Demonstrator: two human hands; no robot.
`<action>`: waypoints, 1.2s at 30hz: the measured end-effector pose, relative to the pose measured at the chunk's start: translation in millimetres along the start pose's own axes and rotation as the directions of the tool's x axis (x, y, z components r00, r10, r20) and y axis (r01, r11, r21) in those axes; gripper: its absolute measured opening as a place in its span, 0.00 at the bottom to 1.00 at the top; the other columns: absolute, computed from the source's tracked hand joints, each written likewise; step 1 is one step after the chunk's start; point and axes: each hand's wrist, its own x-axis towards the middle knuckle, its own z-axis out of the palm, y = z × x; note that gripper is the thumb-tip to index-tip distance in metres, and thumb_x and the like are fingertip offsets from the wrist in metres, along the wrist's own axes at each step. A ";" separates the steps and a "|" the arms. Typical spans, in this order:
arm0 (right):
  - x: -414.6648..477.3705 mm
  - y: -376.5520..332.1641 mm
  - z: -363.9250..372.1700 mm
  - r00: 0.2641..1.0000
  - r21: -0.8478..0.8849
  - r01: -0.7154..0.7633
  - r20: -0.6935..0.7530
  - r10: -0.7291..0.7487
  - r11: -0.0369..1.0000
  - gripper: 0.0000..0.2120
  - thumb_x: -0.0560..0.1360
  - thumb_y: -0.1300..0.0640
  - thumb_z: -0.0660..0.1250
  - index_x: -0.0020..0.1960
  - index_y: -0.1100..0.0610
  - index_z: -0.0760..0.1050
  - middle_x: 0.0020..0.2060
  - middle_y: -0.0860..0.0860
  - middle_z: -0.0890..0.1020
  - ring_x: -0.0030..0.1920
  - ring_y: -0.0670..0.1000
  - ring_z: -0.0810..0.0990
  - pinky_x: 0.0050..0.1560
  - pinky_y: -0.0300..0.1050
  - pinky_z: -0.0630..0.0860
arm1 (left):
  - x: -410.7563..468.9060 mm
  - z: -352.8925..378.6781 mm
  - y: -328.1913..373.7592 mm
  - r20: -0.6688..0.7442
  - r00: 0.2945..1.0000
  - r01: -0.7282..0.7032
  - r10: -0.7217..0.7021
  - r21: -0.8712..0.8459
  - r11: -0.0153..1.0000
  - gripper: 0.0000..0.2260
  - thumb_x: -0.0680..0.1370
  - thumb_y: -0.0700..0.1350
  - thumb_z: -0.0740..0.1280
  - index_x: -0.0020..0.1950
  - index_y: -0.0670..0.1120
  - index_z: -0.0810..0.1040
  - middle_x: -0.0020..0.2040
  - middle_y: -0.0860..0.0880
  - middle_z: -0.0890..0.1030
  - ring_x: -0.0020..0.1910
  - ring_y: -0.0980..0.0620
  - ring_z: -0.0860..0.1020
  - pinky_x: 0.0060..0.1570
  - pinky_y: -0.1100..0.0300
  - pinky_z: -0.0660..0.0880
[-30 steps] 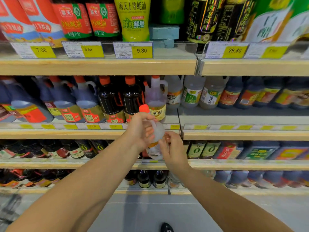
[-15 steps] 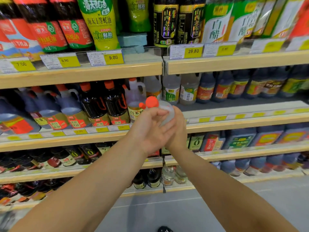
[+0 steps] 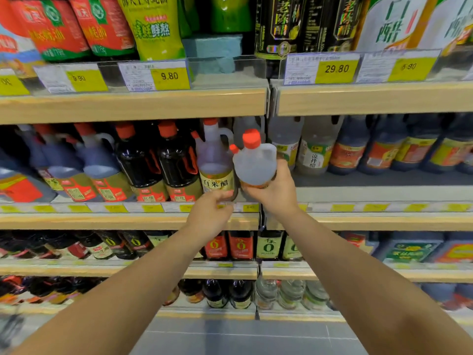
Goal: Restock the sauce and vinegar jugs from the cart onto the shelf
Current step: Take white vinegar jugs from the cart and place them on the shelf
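Note:
A clear vinegar jug (image 3: pixel 254 163) with an orange-red cap is tilted at the front of the middle shelf (image 3: pixel 128 221). My right hand (image 3: pixel 272 194) grips it from below, around its base. To its left stands another clear vinegar jug (image 3: pixel 215 160) with a yellow label. My left hand (image 3: pixel 208 213) hovers just below that standing jug, fingers relaxed near the shelf edge, holding nothing. The cart is out of view.
Dark soy sauce jugs (image 3: pixel 156 162) fill the middle shelf to the left; more bottles (image 3: pixel 313 149) stand behind and to the right. The upper shelf (image 3: pixel 133 103) with price tags hangs close above. Lower shelves hold small bottles (image 3: pixel 240 245).
Both hands lifted the jug from below shelf height up to the middle shelf. My left hand has let go of it and dropped slightly; my right hand alone holds it.

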 end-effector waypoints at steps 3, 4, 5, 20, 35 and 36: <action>9.9 11.5 8.0 0.997 -0.022 -0.074 -0.020 0.074 0.997 0.32 0.57 0.47 0.80 0.52 0.48 0.64 0.47 0.44 0.74 0.47 0.42 0.76 0.39 0.36 0.74 | 16.8 9.2 -16.9 0.044 0.997 -0.070 0.062 0.202 0.977 0.21 0.76 0.43 0.64 0.69 0.48 0.70 0.68 0.48 0.71 0.69 0.51 0.68 0.65 0.61 0.63; 12.9 13.9 9.4 0.995 -0.009 -0.091 -0.043 0.091 0.996 0.31 0.56 0.46 0.79 0.51 0.46 0.64 0.44 0.39 0.73 0.43 0.37 0.75 0.36 0.29 0.70 | 20.4 11.8 -20.2 0.058 0.996 -0.085 0.073 0.244 0.966 0.22 0.76 0.44 0.64 0.70 0.48 0.70 0.69 0.48 0.71 0.69 0.50 0.68 0.66 0.61 0.63; 17.0 16.3 10.3 0.993 0.015 -0.101 -0.067 0.101 0.995 0.29 0.55 0.46 0.80 0.48 0.44 0.65 0.42 0.35 0.73 0.40 0.33 0.73 0.33 0.26 0.69 | 24.0 13.9 -22.9 0.068 0.994 -0.101 0.085 0.282 0.954 0.22 0.75 0.45 0.64 0.70 0.49 0.70 0.69 0.48 0.71 0.69 0.51 0.67 0.66 0.60 0.63; 33.5 16.3 3.9 0.990 -0.139 -0.095 0.091 0.108 0.986 0.33 0.61 0.50 0.80 0.61 0.58 0.73 0.53 0.53 0.82 0.52 0.53 0.81 0.47 0.43 0.76 | 26.2 23.0 -22.0 0.029 0.999 -0.047 0.039 0.320 0.946 0.18 0.74 0.47 0.65 0.64 0.50 0.75 0.65 0.49 0.74 0.65 0.47 0.70 0.64 0.53 0.69; -145.5 -77.8 56.5 0.959 -0.119 -0.068 0.265 0.097 0.991 0.11 0.73 0.50 0.68 0.38 0.50 0.67 0.29 0.45 0.70 0.30 0.44 0.69 0.33 0.41 0.66 | -113.2 -77.0 -61.4 -0.056 0.962 0.260 -0.267 -0.111 0.959 0.09 0.77 0.44 0.64 0.56 0.48 0.78 0.47 0.55 0.76 0.39 0.53 0.76 0.39 0.65 0.71; -159.4 -90.8 69.2 0.953 -0.106 -0.062 0.291 0.090 0.992 0.13 0.73 0.50 0.68 0.36 0.49 0.66 0.28 0.45 0.69 0.29 0.43 0.68 0.32 0.40 0.66 | -132.2 -88.5 -70.8 -0.084 0.948 0.291 -0.308 -0.167 0.942 0.10 0.77 0.44 0.64 0.57 0.48 0.77 0.52 0.53 0.77 0.43 0.53 0.76 0.41 0.63 0.71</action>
